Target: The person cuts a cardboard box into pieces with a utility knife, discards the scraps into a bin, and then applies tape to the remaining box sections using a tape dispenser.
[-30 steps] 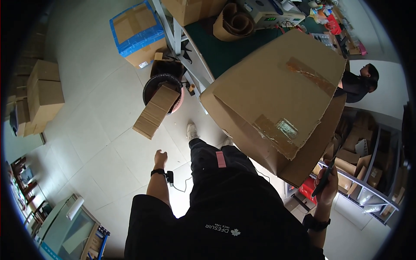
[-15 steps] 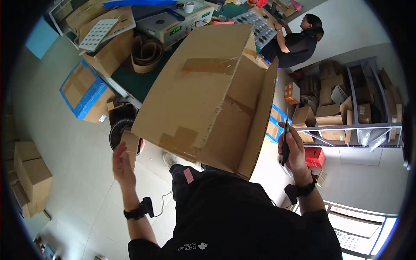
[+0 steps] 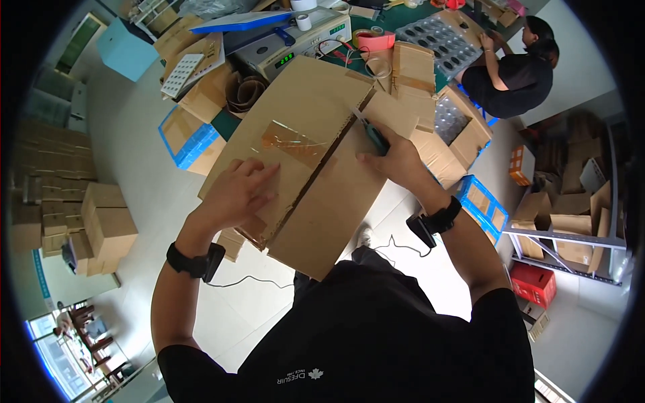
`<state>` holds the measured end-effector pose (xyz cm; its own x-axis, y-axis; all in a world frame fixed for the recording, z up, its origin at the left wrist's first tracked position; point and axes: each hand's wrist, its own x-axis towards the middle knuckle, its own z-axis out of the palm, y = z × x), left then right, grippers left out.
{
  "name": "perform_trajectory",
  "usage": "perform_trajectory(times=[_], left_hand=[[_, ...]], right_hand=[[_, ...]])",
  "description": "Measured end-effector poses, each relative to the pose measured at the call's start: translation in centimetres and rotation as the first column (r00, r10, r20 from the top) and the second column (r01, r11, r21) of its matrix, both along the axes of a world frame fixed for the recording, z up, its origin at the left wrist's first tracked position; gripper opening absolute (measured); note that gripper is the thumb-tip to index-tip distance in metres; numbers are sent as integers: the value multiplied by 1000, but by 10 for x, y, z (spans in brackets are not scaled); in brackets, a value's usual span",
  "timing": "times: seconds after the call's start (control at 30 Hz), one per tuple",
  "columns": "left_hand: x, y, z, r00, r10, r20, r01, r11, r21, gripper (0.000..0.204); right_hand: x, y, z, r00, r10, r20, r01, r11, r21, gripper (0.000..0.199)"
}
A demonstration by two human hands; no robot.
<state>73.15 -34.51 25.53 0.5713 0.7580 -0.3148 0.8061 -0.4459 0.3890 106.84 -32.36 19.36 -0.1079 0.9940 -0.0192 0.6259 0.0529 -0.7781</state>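
Note:
In front of me stands a large brown cardboard box (image 3: 306, 84), its top flaps folded almost flat with a dark gap running between them. A strip of clear tape (image 3: 292, 141) sticks to the far left flap. My left hand (image 3: 235, 195) lies on that flap near its left end, fingers spread. My right hand (image 3: 400, 161) is closed around a utility knife (image 3: 376, 138) with a dark green handle. The knife's blade is out and points at the far end of the gap; whether it touches the cardboard I cannot tell.
Behind the box, a workbench bears an instrument (image 3: 295, 54) with a lit display, tape rolls and clear plastic trays (image 3: 440, 41). A co-worker (image 3: 507, 74) sits at the far right. An open carton (image 3: 467, 144) and a blue-taped carton (image 3: 484, 208) stand to the right.
Both hands have moved from beside the box onto its top, the right one bringing the utility knife. The near flap, upright and open before, now lies down. My view has shifted rightward.

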Motion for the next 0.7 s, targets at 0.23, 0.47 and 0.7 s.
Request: perform_trajectory(times=[0.23, 0.47, 0.7], left_hand=[[52, 5, -28, 986, 168, -9, -160, 953, 256, 69], [89, -14, -44, 922, 272, -275, -169, 923, 346, 83], [94, -30, -58, 930, 342, -138, -258, 870, 420, 72]], right_hand=[[1, 12, 5, 995, 63, 72, -54, 990, -127, 74], [6, 19, 9, 976, 128, 175, -109, 987, -116, 67], [2, 53, 29, 938, 183, 295, -201, 979, 32, 70]])
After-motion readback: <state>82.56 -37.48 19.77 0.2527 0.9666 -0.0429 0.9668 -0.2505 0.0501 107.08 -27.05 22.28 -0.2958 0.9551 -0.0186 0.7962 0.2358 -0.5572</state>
